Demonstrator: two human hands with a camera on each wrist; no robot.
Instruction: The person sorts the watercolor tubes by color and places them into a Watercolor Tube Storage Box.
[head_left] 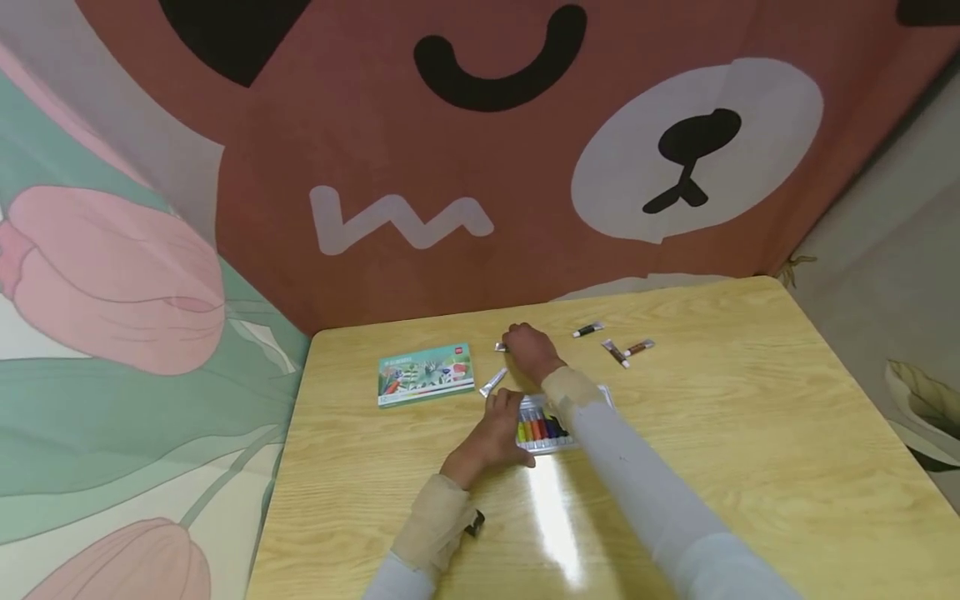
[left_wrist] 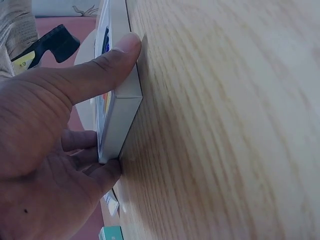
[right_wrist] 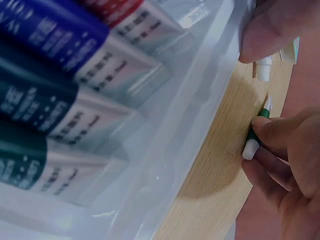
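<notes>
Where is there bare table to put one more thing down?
Free, in the head view: table below three loose tubes, right of the right sleeve; also below the box, left of the left sleeve. Crowded: around the tray, with left hand, right hand and pale tube close.

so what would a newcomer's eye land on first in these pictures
Probably the huge reddish-brown cartoon face behind the table, which fills much of the head view. Next come the hands near mid-table: the left hand holds the tray of bright paint tubes, while the right hand pinches a white-capped green tube beyond it. The teal illustrated box on the table's left side also stands out.
</notes>
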